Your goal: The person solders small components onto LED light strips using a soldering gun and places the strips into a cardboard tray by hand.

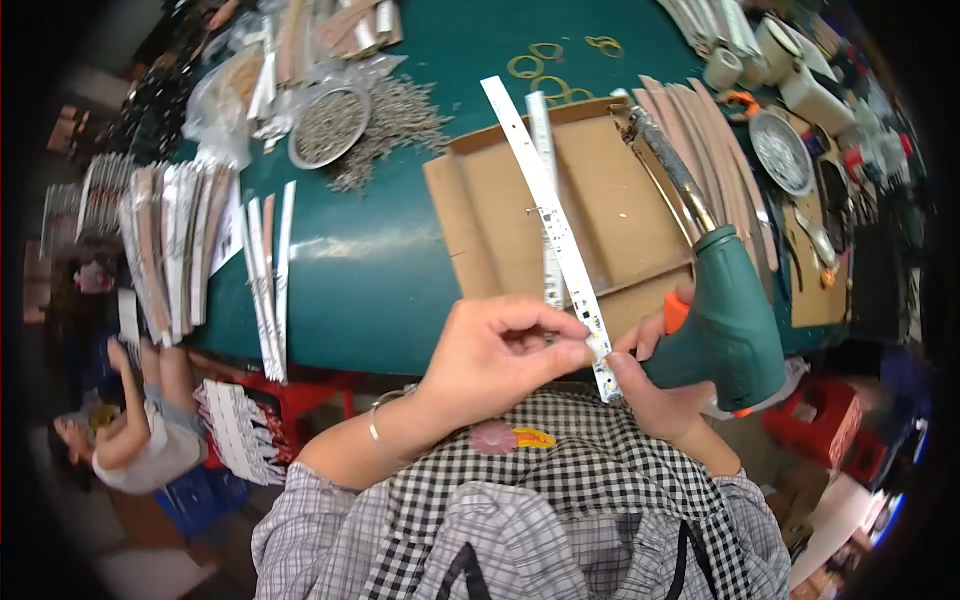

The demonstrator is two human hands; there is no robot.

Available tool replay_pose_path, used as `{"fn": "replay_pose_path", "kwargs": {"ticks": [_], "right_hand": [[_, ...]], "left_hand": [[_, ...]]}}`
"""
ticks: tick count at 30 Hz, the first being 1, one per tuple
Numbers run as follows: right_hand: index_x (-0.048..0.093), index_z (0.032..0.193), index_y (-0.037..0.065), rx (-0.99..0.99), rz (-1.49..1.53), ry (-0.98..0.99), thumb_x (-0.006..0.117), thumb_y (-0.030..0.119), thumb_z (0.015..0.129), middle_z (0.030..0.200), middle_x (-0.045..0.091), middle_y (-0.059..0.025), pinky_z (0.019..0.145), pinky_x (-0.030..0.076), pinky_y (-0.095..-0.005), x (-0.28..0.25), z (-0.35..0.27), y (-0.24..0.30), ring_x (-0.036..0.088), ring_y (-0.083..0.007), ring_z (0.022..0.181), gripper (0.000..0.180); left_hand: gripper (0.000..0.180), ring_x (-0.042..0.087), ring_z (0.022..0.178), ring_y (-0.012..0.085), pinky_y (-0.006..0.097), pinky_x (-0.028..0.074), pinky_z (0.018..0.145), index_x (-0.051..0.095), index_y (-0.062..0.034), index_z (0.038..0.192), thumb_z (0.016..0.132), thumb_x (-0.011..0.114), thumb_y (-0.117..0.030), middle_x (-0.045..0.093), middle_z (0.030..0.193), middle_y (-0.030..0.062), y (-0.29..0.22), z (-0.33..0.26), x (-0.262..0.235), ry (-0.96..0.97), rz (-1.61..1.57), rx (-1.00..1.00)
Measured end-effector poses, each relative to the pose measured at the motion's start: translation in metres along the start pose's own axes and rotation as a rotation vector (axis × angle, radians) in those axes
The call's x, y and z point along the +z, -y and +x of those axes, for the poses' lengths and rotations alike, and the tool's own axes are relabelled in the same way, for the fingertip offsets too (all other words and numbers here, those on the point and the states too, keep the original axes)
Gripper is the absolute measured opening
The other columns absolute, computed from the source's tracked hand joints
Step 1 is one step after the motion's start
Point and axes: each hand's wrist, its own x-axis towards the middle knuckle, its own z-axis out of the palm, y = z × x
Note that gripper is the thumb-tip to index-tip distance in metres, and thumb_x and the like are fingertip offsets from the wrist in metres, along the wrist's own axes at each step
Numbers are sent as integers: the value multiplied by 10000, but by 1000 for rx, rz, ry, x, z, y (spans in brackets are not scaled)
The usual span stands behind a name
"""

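Observation:
A long white LED circuit strip [560, 235] slants over a shallow cardboard tray [470, 240], its lower end close to my body. My left hand [495, 352] pinches thumb and index finger together at the strip's lower part. Anything tiny between those fingertips is hidden. My right hand [660, 385] is wrapped around a green soldering gun [735, 320] with an orange trigger, and its thumb presses by the strip's lower end. The gun's metal tip points away, over the tray's right side. A second white strip [541, 130] lies beneath the first, partly covered.
On the green table [380, 260], a round dish [330, 125] and a loose pile hold small grey parts. Bundled strips [175, 245] and several loose ones [268, 290] lie left. Right are more strips [700, 150] and a metal bowl [782, 150]. Another person [140, 430] sits at left.

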Motion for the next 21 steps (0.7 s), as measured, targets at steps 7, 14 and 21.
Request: {"fn": "replay_pose_path", "kwargs": {"ticks": [7, 14, 21], "right_hand": [[217, 1404, 64, -110, -38, 146, 632, -192, 728, 850, 451, -35, 689, 492, -275, 26, 0, -14, 558, -136, 760, 834], [317, 1379, 14, 22, 181, -64, 672, -151, 720, 838, 488, -58, 696, 519, -311, 35, 4, -11, 565, -172, 732, 767], [277, 1403, -44, -2, 168, -334, 670, -100, 769, 845, 474, -65, 640, 497, -285, 5, 15, -10, 531, -153, 679, 748]], "left_hand": [[119, 617, 710, 44, 180, 509, 635, 649, 30, 808, 849, 712, -62, 677, 780, 39, 20, -10, -16, -126, 25, -57], [94, 487, 594, 9, 165, 370, 510, 635, -2, 888, 916, 620, -90, 601, 760, -29, 25, -26, -45, -217, -218, 21], [117, 339, 499, -2, 166, 225, 436, 564, -54, 845, 947, 556, -111, 491, 665, -66, 43, -97, -152, -651, -35, -168]]}}
